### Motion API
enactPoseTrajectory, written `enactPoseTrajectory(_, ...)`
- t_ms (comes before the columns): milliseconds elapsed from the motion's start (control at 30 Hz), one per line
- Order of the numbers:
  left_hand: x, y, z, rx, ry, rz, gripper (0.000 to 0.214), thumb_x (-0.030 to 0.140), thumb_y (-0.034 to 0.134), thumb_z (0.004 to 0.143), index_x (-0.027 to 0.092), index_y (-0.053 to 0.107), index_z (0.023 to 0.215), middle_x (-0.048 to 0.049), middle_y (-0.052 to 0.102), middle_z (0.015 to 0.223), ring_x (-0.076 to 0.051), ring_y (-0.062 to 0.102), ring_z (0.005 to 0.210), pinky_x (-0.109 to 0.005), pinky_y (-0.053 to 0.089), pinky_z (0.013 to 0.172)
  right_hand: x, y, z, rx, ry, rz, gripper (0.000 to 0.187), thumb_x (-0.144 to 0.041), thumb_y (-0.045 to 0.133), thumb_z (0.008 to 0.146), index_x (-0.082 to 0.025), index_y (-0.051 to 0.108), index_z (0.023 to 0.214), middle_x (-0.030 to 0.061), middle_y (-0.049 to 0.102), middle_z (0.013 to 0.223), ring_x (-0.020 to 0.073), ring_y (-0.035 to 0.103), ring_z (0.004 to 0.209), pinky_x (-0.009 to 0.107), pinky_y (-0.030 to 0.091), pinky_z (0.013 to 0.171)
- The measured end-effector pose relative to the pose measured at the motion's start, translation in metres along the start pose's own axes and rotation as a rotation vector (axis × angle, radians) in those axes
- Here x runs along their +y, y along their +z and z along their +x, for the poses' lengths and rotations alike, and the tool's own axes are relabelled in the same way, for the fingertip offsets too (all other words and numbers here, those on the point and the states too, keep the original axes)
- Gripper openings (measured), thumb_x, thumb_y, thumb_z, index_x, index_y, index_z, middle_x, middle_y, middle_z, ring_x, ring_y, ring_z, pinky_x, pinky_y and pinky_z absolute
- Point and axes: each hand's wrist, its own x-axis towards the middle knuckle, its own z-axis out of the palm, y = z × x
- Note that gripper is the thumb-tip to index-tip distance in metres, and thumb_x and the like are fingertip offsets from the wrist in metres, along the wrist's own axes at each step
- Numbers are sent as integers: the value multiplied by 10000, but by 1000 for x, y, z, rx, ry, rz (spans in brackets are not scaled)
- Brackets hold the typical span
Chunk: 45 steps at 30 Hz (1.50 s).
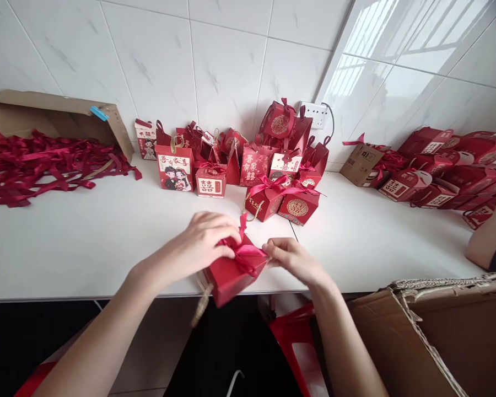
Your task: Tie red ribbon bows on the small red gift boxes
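A small red gift box [230, 280] sits at the front edge of the white table [86, 242], tilted toward me, with a dark red ribbon [248, 255] on its top. My left hand [204, 240] curls over the box's left top, fingers closed on the ribbon. My right hand [291, 258] pinches the ribbon's right end beside the box. A tan cord handle [201, 304] dangles from the box below the table edge.
Several finished red boxes with bows [268, 165] cluster against the tiled wall. A heap of loose red ribbons [45, 162] spills from a cardboard box at left. More red boxes [450, 165] lie at right beside another person's arm [490, 234]. An open carton [438, 336] stands front right.
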Motion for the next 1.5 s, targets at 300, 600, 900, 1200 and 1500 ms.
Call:
enactPoseTrajectory(300,12,3,-22,236,-293,-151,262,419,497,872,212,586,1004,-49,599,1137,-209,567,1075,-317,451,911,35,82,-38,212,-147,172,374,-543,590,792,-190,539,682,32,645,730,194,640,766,328,504,788)
enactPoseTrajectory(600,-5,21,-19,232,-403,-292,183,373,515,856,210,592,823,-46,587,1116,-200,575,1052,-325,464,903,24,69,-54,208,-179,-13,327,-472,534,856,-189,552,691,24,636,675,154,588,673,268,465,674)
enactPoseTrajectory(900,-6,8,-22,168,-404,-440,242,397,501,860,194,602,775,-17,613,884,-158,574,817,-251,442,717,3,53,-81,27,-167,-492,216,-317,507,892,-207,622,747,-15,635,678,119,562,622,227,428,612)
enactPoseTrajectory(1200,4,-6,-10,24,-462,-755,260,402,557,820,178,579,690,29,494,569,-95,443,514,-211,352,493,-10,60,-63,455,-688,-815,140,-311,538,885,-212,612,952,74,615,896,194,572,814,322,489,700)
enactPoseTrajectory(1500,-2,2,-12,-45,-593,-1133,296,434,609,800,224,559,1003,44,529,637,-3,302,332,-153,139,327,11,73,-44,402,-893,-1153,206,-175,524,905,-170,567,1107,94,649,1066,204,568,1070,371,384,884)
